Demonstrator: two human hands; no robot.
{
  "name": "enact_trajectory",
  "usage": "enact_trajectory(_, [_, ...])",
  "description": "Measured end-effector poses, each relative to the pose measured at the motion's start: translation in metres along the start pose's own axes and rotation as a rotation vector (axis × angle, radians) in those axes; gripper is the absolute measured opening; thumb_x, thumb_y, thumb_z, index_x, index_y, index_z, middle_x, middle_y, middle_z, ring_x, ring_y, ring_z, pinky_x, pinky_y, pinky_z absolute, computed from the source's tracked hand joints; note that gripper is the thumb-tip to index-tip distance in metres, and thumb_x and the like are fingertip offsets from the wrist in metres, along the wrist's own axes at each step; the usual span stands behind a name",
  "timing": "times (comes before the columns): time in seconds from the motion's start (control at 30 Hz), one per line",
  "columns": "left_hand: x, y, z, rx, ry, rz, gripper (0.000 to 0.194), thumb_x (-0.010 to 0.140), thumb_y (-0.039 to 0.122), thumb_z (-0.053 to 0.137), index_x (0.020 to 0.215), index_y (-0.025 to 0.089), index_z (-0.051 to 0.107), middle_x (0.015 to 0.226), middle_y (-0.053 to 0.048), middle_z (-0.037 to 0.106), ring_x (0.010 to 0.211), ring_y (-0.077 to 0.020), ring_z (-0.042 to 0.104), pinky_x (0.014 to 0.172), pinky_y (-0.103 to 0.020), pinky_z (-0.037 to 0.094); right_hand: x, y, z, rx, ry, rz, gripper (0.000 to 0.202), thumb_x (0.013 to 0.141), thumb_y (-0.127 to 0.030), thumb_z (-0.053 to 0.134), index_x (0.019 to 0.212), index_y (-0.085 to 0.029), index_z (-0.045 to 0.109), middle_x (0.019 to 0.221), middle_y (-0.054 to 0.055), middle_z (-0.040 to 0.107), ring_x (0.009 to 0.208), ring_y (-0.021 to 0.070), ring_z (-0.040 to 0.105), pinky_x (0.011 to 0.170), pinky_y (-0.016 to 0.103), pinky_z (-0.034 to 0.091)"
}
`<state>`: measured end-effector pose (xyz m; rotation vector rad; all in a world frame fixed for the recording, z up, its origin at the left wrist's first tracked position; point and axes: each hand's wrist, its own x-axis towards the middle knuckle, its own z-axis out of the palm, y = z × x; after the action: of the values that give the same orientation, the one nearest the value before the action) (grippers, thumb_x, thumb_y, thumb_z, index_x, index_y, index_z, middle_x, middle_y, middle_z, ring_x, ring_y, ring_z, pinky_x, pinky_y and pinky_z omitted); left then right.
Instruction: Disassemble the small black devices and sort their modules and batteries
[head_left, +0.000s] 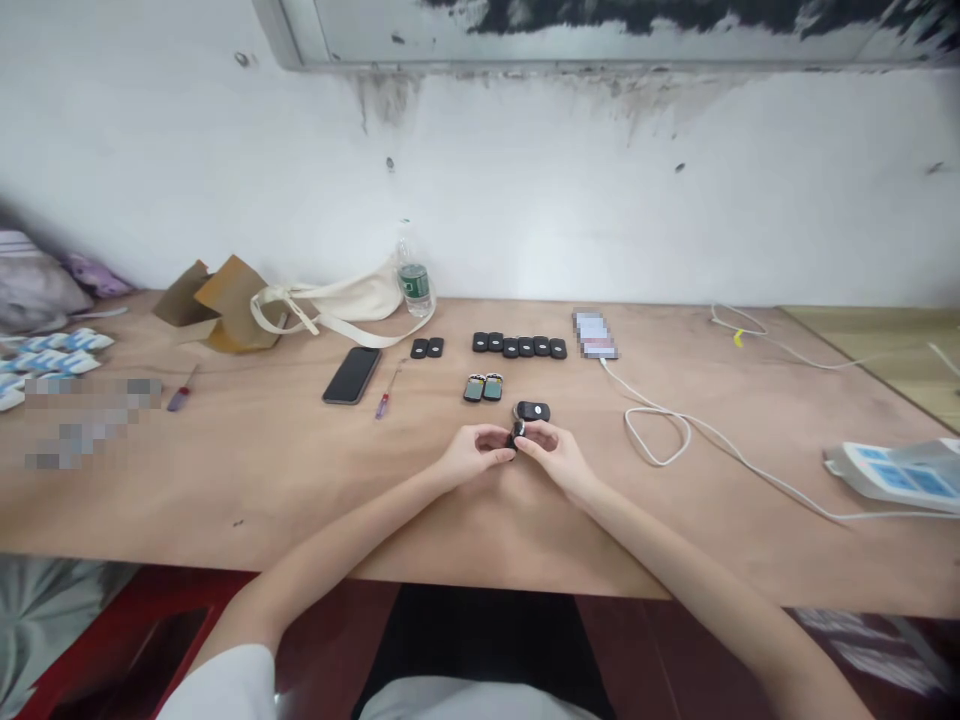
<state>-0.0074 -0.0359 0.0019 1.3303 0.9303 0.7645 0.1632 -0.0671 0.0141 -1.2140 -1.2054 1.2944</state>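
Between my left hand [472, 455] and my right hand [553, 456] is a small black piece [516, 434], pinched by the fingertips of both. A black key fob [533, 411] lies on the table just beyond my fingers. Further back sit two opened fob halves [483, 388] with green circuit boards showing. Behind them, several closed black fobs [526, 346] form a row, and two more fobs [427, 348] lie to the left of it.
A dark phone [352, 376] and a screwdriver [383, 404] lie left on the wooden table [300, 500]. Behind are a bottle [415, 283], white bag [360, 298] and open cardboard box [236, 300]. A white cable [742, 460] runs right from a lit phone [595, 334] to a power strip [896, 472].
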Motion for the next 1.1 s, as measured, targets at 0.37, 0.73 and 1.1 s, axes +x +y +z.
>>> enact_trajectory(0.37, [0.002,-0.001,0.006,0.090,0.113,0.027,0.039,0.059,0.030,0.081,0.091,0.012,0.068,0.093,-0.012,0.071,0.084,-0.0227,0.067,0.082,-0.036,0.053,0.004,0.005,0.003,-0.020,0.035,-0.018,0.035,0.065,-0.045,0.073,0.087,-0.019,0.066,0.094,0.008,0.071,0.092,0.0236,0.065,0.088,0.037,0.049])
enact_trajectory(0.73, [-0.001,0.011,-0.013,-0.215,-0.181,-0.033,0.050,0.069,0.041,0.075,0.110,0.015,0.064,0.115,-0.012,0.065,0.105,-0.0249,0.061,0.094,-0.039,0.048,-0.002,-0.001,-0.001,-0.161,-0.016,-0.278,0.030,0.074,-0.036,0.070,0.099,-0.023,0.061,0.103,0.007,0.063,0.095,0.0230,0.063,0.089,0.039,0.050])
enact_trajectory(1.1, [-0.005,0.011,-0.005,-0.213,-0.031,-0.071,0.046,0.055,0.032,0.084,0.093,0.012,0.069,0.094,-0.010,0.071,0.089,-0.0218,0.065,0.083,-0.034,0.051,-0.011,-0.004,0.001,-0.519,-0.040,-0.544,0.026,0.081,-0.030,0.064,0.107,-0.025,0.061,0.103,0.007,0.063,0.095,0.0214,0.061,0.085,0.038,0.052])
